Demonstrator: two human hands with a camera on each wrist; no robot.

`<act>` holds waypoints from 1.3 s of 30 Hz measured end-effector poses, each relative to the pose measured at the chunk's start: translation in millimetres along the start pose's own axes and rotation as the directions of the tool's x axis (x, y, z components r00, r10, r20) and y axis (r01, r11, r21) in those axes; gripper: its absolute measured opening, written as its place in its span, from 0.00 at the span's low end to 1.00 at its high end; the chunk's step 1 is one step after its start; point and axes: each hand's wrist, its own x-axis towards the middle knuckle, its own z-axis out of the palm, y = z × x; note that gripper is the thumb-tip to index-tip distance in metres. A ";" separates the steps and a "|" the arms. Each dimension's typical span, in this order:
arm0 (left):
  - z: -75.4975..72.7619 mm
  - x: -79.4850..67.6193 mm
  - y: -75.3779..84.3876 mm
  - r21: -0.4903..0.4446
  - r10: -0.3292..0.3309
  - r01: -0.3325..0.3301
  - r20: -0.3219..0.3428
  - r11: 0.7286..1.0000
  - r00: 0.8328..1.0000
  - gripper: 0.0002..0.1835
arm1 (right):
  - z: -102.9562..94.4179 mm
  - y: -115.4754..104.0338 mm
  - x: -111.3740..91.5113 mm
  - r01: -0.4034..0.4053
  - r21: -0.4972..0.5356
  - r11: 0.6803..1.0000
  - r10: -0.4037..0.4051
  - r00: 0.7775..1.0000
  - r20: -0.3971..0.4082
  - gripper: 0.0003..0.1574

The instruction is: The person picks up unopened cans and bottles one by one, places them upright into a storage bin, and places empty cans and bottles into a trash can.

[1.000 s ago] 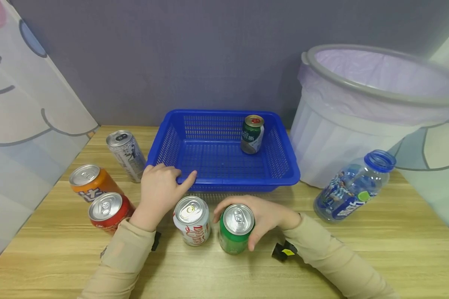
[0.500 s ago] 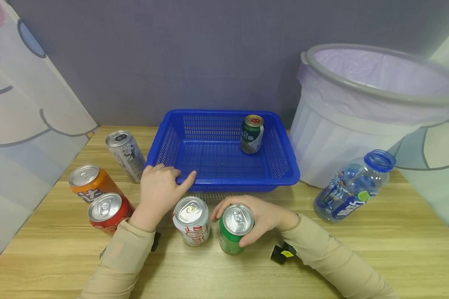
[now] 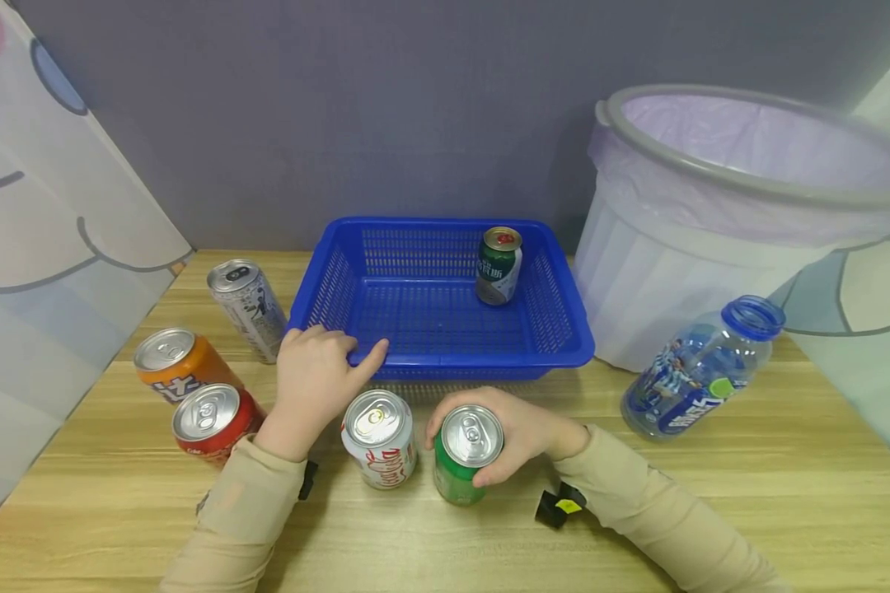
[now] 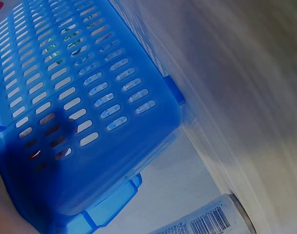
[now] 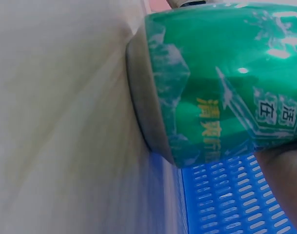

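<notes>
Your right hand (image 3: 515, 428) has its fingers wrapped round the green can (image 3: 466, 453), thumb on the side towards you, the others on its far left side. The can is upright on the desk (image 3: 415, 543), long axis vertical, with the white can (image 3: 378, 441) just beside it on the left. The blue basket (image 3: 475, 362) lies directly beyond. Your left hand (image 3: 319, 379), farther from the green can, rests at the basket's near-left corner; with its fingertips hidden, I can't tell whether they grasp the rim.
</notes>
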 end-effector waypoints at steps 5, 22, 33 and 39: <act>0.2 0.1 0.1 -0.002 -0.003 0.003 0.003 1.000 1.000 0.29 | 0.1 1.5 -0.2 0.011 -0.013 1.000 -0.011 1.000 -0.011 0.32; -0.6 0.9 -0.2 -0.010 0.000 0.000 -0.001 1.000 1.000 0.29 | 3.1 0.1 0.6 -0.014 0.020 1.000 0.015 0.999 -0.044 0.31; -0.8 0.4 -0.6 -0.009 -0.004 0.004 -0.002 1.000 1.000 0.29 | 3.1 -0.3 -1.1 -0.035 0.015 0.999 0.036 0.997 -0.070 0.31; -1.7 0.9 0.6 -0.011 -0.001 0.001 0.000 1.000 1.000 0.29 | 1.6 -0.6 -2.5 -0.025 0.026 0.999 0.028 0.996 -0.087 0.31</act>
